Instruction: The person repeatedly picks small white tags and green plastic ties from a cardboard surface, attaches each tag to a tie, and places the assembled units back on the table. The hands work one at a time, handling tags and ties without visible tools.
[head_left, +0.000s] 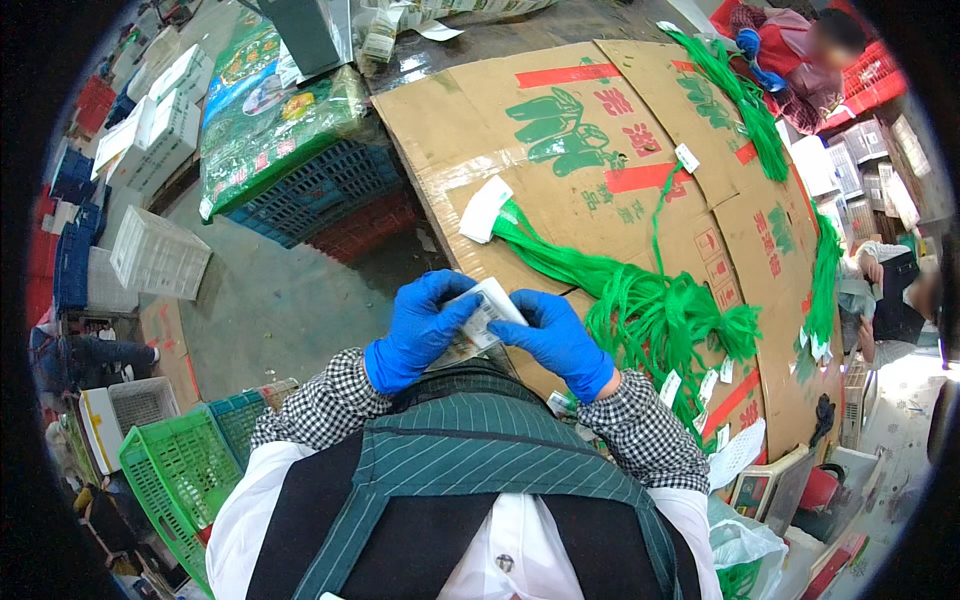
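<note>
Both my hands wear blue gloves and meet in front of my apron. My left hand (425, 330) grips the left side of a small stack of printed labels (486, 315), thumb on top. The fingers and thumb of my right hand (556, 337) pinch the stack's right side. Just beyond, on flattened cardboard (480, 112), lies a bundle of green mesh net bags (555, 259) with white tags (486, 210) fanned at its end. The bundle runs into a tangled heap of green netting (660, 307) to the right of my hands. A single green strand with a white tag (686, 158) lies above the heap.
Blue plastic crates (322, 187) under a green printed cover stand ahead to the left. A green crate (184, 465) is by my left elbow. More green netting (825, 277) lies at the cardboard's right edge. One person (802, 60) is at the upper right, another (892, 292) at the far right.
</note>
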